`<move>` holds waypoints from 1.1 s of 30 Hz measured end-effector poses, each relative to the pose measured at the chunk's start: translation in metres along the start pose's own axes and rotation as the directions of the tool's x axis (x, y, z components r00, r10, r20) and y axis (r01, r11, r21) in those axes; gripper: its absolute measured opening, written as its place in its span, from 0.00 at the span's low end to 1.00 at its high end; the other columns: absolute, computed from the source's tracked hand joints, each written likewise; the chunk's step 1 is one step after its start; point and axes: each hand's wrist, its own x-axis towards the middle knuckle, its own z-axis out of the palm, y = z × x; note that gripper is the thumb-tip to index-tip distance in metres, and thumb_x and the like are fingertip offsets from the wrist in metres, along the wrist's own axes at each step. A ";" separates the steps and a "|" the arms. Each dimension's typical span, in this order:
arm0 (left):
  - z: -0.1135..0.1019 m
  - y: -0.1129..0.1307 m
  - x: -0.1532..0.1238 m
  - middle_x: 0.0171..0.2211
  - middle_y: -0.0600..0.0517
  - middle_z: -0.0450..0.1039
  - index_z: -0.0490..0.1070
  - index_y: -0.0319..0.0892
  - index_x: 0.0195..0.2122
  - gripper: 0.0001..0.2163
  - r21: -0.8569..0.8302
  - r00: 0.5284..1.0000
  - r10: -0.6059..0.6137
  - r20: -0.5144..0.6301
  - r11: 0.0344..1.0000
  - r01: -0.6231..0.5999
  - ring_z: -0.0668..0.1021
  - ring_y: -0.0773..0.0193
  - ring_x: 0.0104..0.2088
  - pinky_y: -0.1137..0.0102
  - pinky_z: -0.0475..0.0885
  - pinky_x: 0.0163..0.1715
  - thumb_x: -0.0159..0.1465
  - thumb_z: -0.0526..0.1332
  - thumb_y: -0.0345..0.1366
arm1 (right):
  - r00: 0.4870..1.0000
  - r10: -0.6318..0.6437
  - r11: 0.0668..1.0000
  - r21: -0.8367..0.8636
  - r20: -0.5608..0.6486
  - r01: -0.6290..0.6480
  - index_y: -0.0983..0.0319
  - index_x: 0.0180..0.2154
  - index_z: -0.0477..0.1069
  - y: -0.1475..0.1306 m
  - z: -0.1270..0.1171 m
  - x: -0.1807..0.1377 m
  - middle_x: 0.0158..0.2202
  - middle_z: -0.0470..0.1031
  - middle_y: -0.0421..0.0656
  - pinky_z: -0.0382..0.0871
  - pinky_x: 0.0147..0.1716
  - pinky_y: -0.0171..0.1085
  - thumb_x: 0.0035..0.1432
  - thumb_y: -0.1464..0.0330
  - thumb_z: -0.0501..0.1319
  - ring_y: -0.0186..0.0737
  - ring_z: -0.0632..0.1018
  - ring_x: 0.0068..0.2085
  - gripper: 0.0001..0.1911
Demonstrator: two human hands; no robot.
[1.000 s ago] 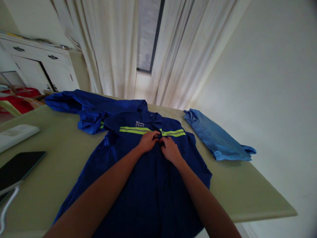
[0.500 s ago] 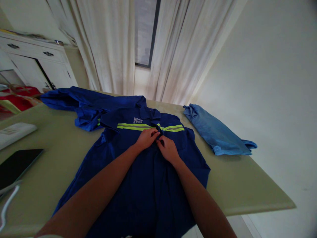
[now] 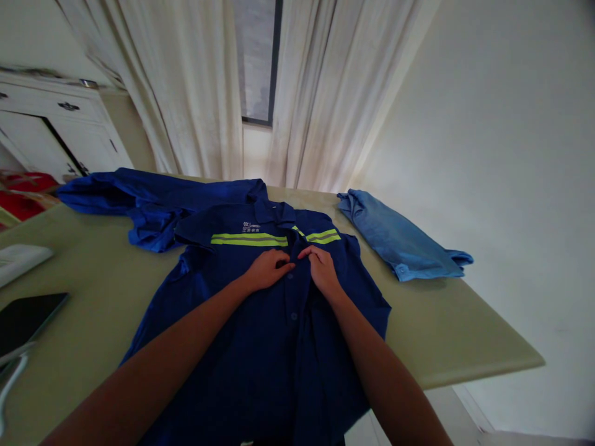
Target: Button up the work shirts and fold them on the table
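Observation:
A dark blue work jacket (image 3: 251,347) lies front up on the table, collar away from me, with yellow-and-grey reflective strips across its chest. My left hand (image 3: 270,270) is closed on the button edge just below the strip, thumb and fingertips at the cloth. Close beside it, my right hand (image 3: 321,267) pinches the opposite front flap. Below my hands the two front edges lie parted, and buttons (image 3: 294,316) show along the placket. What lies between my fingertips is partly hidden.
On the pale green table (image 3: 465,334), a folded light blue garment (image 3: 400,238) lies right and another blue garment (image 3: 158,195) back left. A black phone (image 3: 28,322), a white cable (image 3: 13,384) and a white device (image 3: 23,260) sit at the left.
My hands have moved slightly apart and a little toward me. The right flap is now drawn aside, and buttons hidden before show. The view has shifted slightly to the right.

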 end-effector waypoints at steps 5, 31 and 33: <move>-0.001 0.000 0.002 0.22 0.56 0.64 0.64 0.43 0.24 0.19 -0.111 0.997 -0.070 0.015 0.991 0.071 0.69 0.65 0.26 0.70 0.59 0.29 0.69 0.54 0.49 | 0.997 -0.011 0.993 -0.112 0.080 0.020 0.60 0.33 0.77 -0.001 -0.007 -0.004 0.29 0.75 0.38 0.64 0.34 0.35 0.61 0.72 0.56 0.38 0.73 0.32 0.11; 0.015 -0.008 -0.001 0.27 0.54 0.72 0.73 0.41 0.32 0.17 -0.257 0.977 -0.146 -0.153 0.961 0.103 0.72 0.64 0.30 0.70 0.65 0.32 0.70 0.54 0.47 | 0.987 -0.121 0.959 -0.243 0.109 0.145 0.60 0.33 0.79 0.005 0.017 -0.010 0.33 0.71 0.38 0.61 0.36 0.34 0.56 0.64 0.75 0.35 0.72 0.34 0.09; 0.014 -0.008 0.000 0.29 0.53 0.74 0.73 0.41 0.34 0.16 -0.235 0.980 -0.119 -0.159 0.969 0.079 0.74 0.63 0.31 0.70 0.67 0.34 0.71 0.54 0.46 | 0.986 -0.129 0.964 -0.220 0.101 0.149 0.61 0.33 0.77 0.008 0.016 -0.007 0.34 0.73 0.37 0.63 0.37 0.34 0.54 0.64 0.76 0.35 0.72 0.34 0.12</move>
